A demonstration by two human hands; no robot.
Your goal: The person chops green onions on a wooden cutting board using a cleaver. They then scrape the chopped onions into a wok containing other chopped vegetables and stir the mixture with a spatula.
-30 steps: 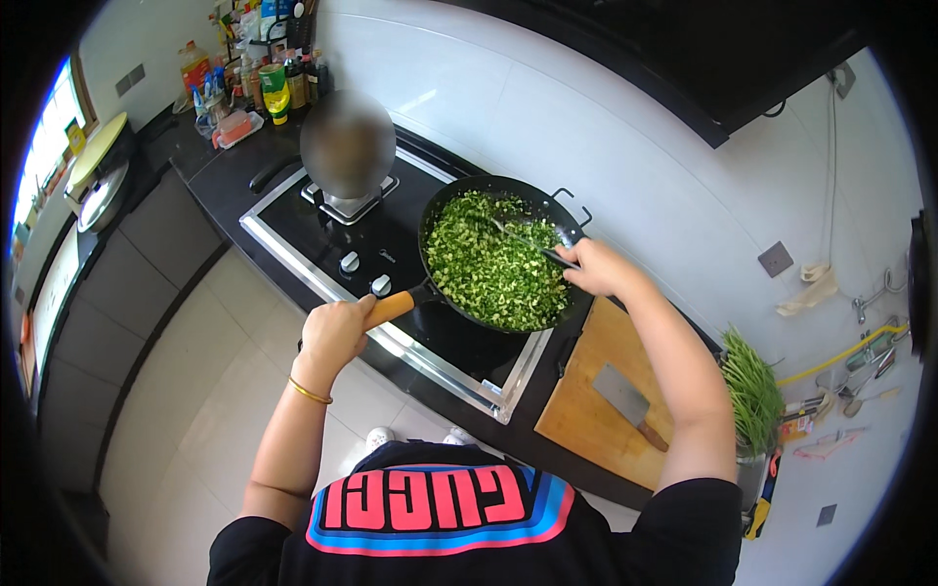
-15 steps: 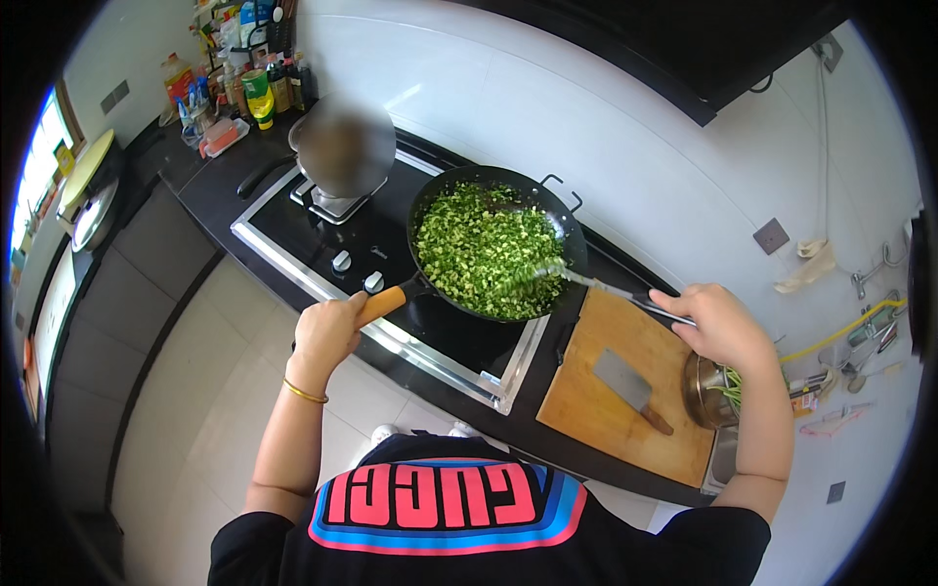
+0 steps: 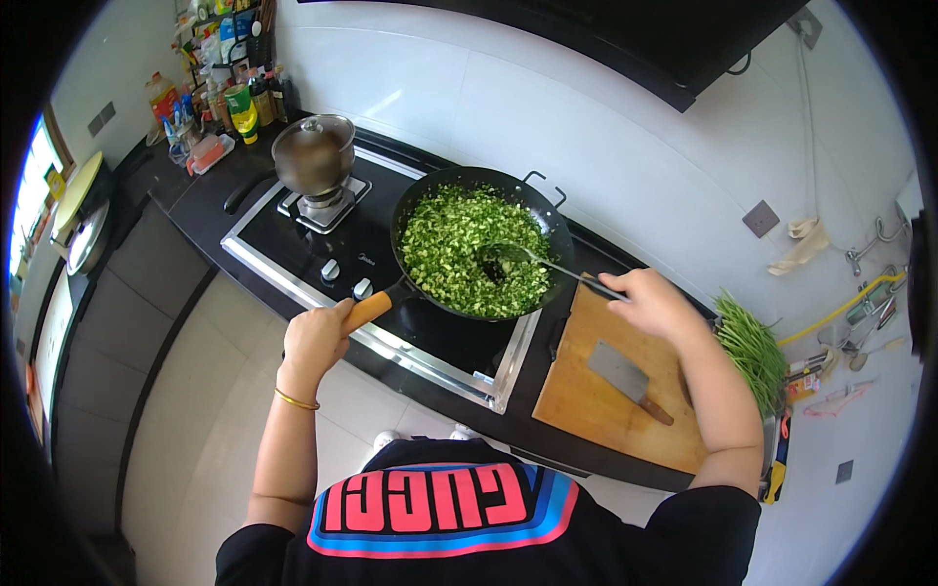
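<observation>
A black wok [image 3: 559,223] sits on the right side of the stove, filled with chopped green vegetables [image 3: 464,234] mixed with paler bits. My left hand [image 3: 317,338] is closed around its wooden handle [image 3: 368,312], a gold bangle on the wrist. From the right, my right hand [image 3: 650,301] grips the dark end of a long metal spatula [image 3: 572,273]. The spatula's blade is down among the greens near the middle of the wok, next to a small gap where the dark wok bottom shows.
A lidded pot [image 3: 313,161] stands on the left burner. Right of the stove, a cleaver [image 3: 618,371] lies on a wooden cutting board [image 3: 576,400]. Long green stalks [image 3: 752,352] lie beyond my right forearm. Bottles [image 3: 239,107] crowd the far left corner; a range hood [image 3: 606,39] hangs above.
My right hand has moved left and the spatula's blade has gone from the wok's right side toward its middle, leaving a gap in the greens. My left hand keeps the wok handle.
</observation>
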